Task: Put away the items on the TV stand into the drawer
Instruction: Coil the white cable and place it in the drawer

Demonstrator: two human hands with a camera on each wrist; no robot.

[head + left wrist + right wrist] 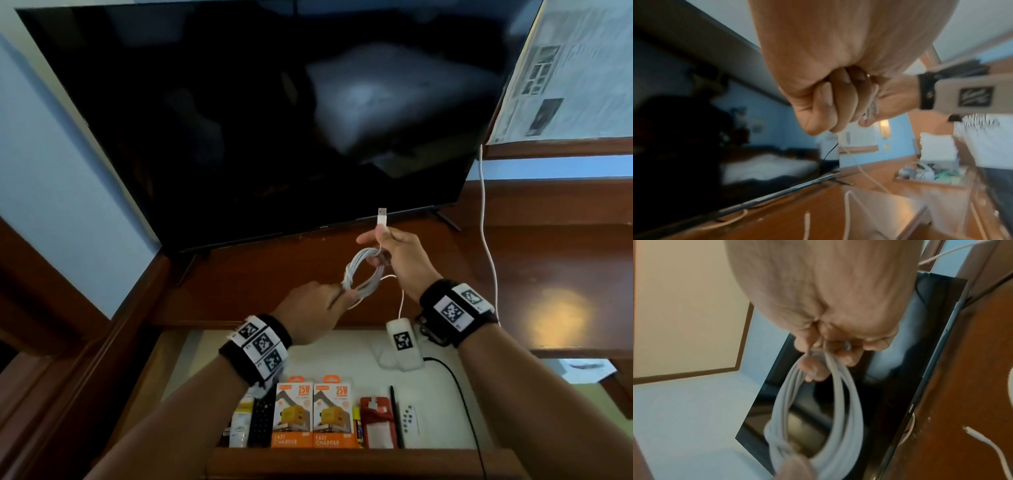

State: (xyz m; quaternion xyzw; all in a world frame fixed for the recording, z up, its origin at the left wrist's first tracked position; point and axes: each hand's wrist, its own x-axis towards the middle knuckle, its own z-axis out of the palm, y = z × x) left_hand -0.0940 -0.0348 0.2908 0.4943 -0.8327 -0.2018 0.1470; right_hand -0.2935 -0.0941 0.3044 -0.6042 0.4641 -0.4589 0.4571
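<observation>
A coiled white cable (363,274) hangs in the air above the wooden TV stand (260,281), held between both hands. My right hand (390,253) grips the coil's upper end, and the cable's white plug (382,216) sticks up out of the fist. My left hand (322,301) pinches the coil's lower end. In the right wrist view the coil (838,418) loops down from the curled fingers (813,369). The left wrist view shows my left hand (828,104) closed round cable strands (872,104). Below the stand's front edge the drawer (342,353) is open.
A large black TV (257,120) fills the back of the stand. A thin white wire (488,246) hangs down at the right. The drawer's front holds two orange charger boxes (313,414), a black remote (262,421), a red packet (378,423) and a small white remote (409,423).
</observation>
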